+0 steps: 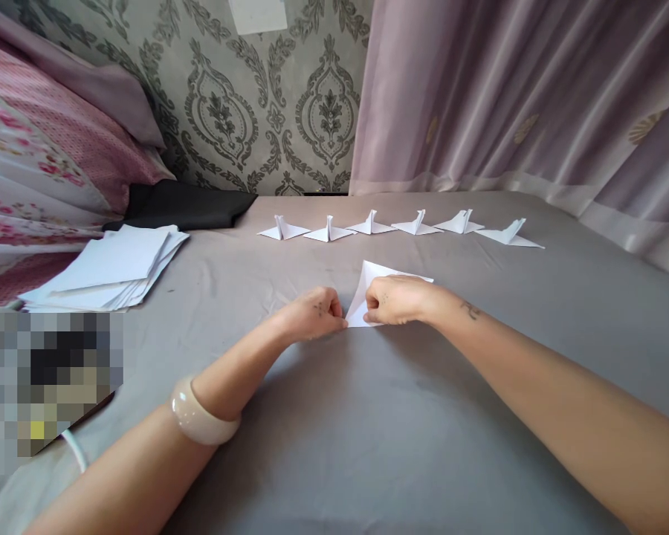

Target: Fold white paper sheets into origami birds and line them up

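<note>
A partly folded white sheet of paper [372, 272] lies on the grey cloth in front of me. My left hand [320, 312] is closed at its lower left corner, thumb and fingertips pinching the tip. Curled over the middle of the sheet is my right hand [393, 299], its fingers closed and pressed down on the paper. That hand covers much of the sheet, so the folds under it are hidden. Behind the sheet, several folded white paper birds [371, 223] stand in a row, apart from both hands.
A stack of white paper sheets [111, 260] lies at the left, beside a folded black cloth [183, 204]. Nearer on the left is a blurred-out object [50, 386] with a white cable [75, 450]. Pink curtains [479, 96] hang at the right, along the grey surface's edge.
</note>
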A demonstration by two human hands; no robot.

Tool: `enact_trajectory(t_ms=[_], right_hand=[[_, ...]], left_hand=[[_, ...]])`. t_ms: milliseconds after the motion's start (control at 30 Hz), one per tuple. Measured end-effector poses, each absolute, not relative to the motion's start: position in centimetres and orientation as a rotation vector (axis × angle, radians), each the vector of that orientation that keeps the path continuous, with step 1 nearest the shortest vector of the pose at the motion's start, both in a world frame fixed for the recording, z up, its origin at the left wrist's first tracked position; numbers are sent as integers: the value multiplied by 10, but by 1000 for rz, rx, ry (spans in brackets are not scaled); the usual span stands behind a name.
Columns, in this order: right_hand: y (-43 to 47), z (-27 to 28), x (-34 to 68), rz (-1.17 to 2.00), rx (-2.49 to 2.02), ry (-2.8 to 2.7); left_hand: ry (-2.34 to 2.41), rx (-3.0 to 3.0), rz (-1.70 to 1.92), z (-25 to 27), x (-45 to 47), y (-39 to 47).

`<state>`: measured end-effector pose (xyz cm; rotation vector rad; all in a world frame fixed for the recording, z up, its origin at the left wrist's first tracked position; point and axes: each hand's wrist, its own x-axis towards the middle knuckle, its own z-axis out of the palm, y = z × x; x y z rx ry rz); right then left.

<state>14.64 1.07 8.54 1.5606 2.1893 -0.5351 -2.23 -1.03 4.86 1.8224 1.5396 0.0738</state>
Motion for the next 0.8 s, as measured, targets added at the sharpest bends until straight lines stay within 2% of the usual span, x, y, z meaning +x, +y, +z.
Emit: enact_trajectory(t_ms=[433, 600, 700, 800], right_hand=[[11, 88, 142, -488, 1506, 2197], [8, 92, 140, -495, 1506, 2194], [7, 93, 137, -501, 1509, 2207], [7, 94, 139, -514, 1526, 2242]], left_hand=[[1477, 1570, 428, 42, -30, -21], [1214, 2184, 630, 39, -30, -43], [1014, 2504, 573, 32, -21, -51], [1045, 2699, 447, 26, -13, -53]])
